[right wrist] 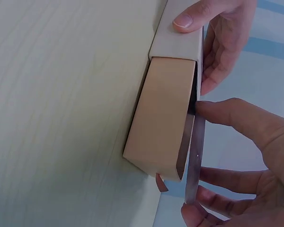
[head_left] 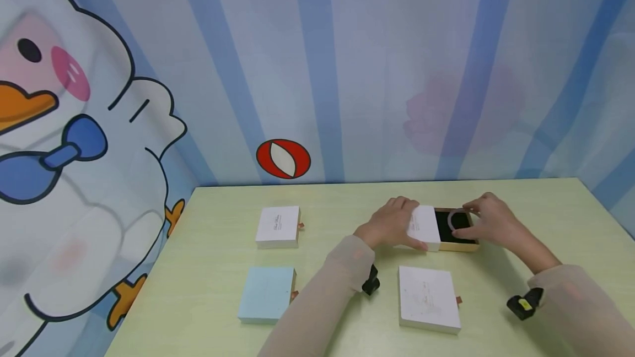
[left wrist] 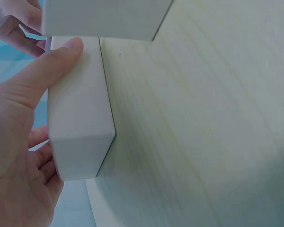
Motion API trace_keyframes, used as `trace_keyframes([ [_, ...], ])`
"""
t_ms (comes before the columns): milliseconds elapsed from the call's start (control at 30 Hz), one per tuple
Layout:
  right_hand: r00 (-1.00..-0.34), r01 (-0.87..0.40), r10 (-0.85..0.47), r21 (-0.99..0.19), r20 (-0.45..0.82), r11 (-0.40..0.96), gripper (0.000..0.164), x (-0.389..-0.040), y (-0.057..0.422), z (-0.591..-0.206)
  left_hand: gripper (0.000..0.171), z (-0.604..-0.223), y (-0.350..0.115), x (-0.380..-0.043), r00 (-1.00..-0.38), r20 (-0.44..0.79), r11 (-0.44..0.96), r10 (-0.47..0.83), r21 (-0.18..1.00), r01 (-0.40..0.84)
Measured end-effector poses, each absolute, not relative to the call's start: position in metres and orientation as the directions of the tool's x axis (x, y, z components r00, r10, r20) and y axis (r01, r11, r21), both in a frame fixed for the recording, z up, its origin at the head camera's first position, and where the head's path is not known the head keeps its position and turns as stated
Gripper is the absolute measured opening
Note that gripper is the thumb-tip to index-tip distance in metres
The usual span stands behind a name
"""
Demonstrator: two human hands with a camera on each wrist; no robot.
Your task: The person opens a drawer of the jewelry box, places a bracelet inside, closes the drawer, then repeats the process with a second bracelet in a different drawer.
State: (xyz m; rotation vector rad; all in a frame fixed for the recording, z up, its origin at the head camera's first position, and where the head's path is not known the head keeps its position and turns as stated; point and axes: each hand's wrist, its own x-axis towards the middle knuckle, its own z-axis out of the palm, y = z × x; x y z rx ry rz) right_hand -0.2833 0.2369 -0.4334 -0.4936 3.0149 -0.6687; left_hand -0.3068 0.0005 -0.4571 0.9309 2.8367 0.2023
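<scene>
A white sliding drawer box (head_left: 425, 228) lies on the table, its tan drawer (right wrist: 163, 109) pulled partway out to the right. Black lining (head_left: 443, 221) shows inside the drawer. My left hand (head_left: 392, 223) grips the white sleeve, thumb on the near side and fingers on the far side. Between the thumb and fingers of my right hand (head_left: 493, 222) is a pale, translucent bangle (head_left: 450, 219), pinched at its edges. In the right wrist view the bangle stands at the drawer's open top, level with its rim. A small brown ribbon tab (right wrist: 161, 183) hangs from the drawer's end.
Nearer on the table (head_left: 342, 197) lies another white box (head_left: 429, 297) with a brown tab. To the left are a smaller white box (head_left: 278, 226) and a light blue box (head_left: 267, 293), both closed. A printed blue-striped backdrop (head_left: 387, 70) rises behind the table.
</scene>
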Motion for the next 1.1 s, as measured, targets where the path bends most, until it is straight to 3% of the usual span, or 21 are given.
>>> trace_keyframes([
  [1100, -0.939, -0.317, -0.344, -0.443, 0.019, 0.839, 0.068, -0.287, 0.218, -0.438, 0.102, -0.457, 0.001, -0.306, -0.797, -0.086, 0.797, 0.597, 0.18, 0.577],
])
